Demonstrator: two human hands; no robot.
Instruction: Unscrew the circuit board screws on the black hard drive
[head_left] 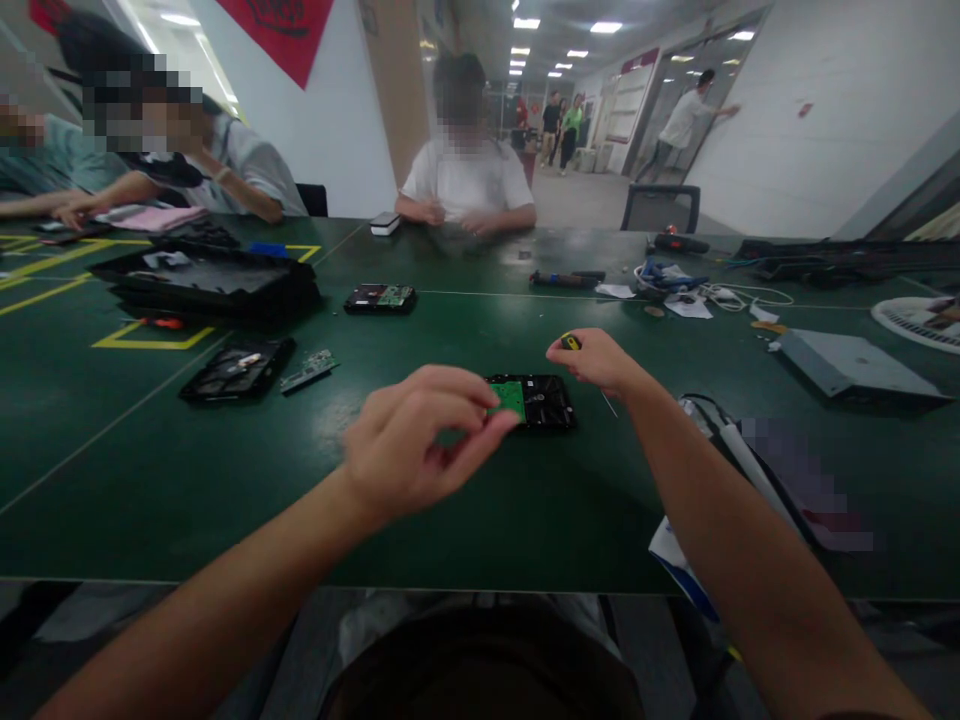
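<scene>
A black hard drive with a green circuit board lies on the table in front of me. My left hand is over its left end, partly covering the board. Thumb and forefinger are bent together in a pinch there, and whatever may be between them is too small or blurred to make out. Just beyond the drive's right end, my right hand is closed around a screwdriver with a yellow and black handle. Its thin shaft slants down below the hand, apart from the drive.
Another drive lies farther back. To the left are a black casing, an opened black part and a small circuit board. A grey metal box and cables lie right. People sit across the table.
</scene>
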